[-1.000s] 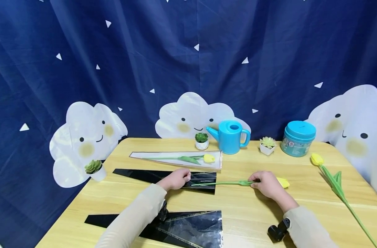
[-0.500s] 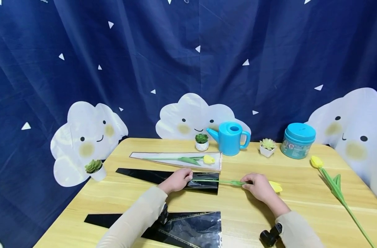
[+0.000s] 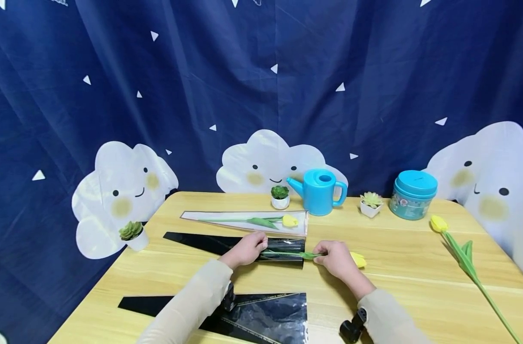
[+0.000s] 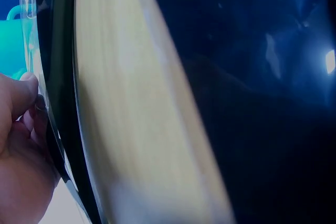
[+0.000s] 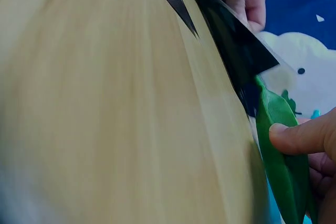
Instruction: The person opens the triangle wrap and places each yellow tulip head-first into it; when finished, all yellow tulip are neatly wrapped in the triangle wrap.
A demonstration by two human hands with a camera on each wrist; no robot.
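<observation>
My left hand (image 3: 245, 249) pinches the upper layer of a black, see-through-fronted flower sleeve (image 3: 201, 241) lying across the table. In the left wrist view its thumb and fingers (image 4: 23, 90) hold the clear film. My right hand (image 3: 336, 260) grips a yellow artificial tulip (image 3: 358, 260) by its leaf and stem, just right of the sleeve's wide end. The tulip's stem reaches into the sleeve. In the right wrist view the thumb presses the green leaf (image 5: 281, 166) near the sleeve's opening. Part of the flower is hidden behind the hand.
A second black sleeve (image 3: 270, 315) lies in front, partly under the left forearm. Behind is a white sleeve (image 3: 227, 216) containing a tulip. Another tulip (image 3: 465, 258) lies right. A blue watering can (image 3: 318, 191), potted succulents (image 3: 370, 204) and a blue tub (image 3: 413, 196) stand at the back.
My right hand has moved left with the tulip, and its stem has slid farther into the black sleeve. The left hand has kept its hold, shifting only slightly.
</observation>
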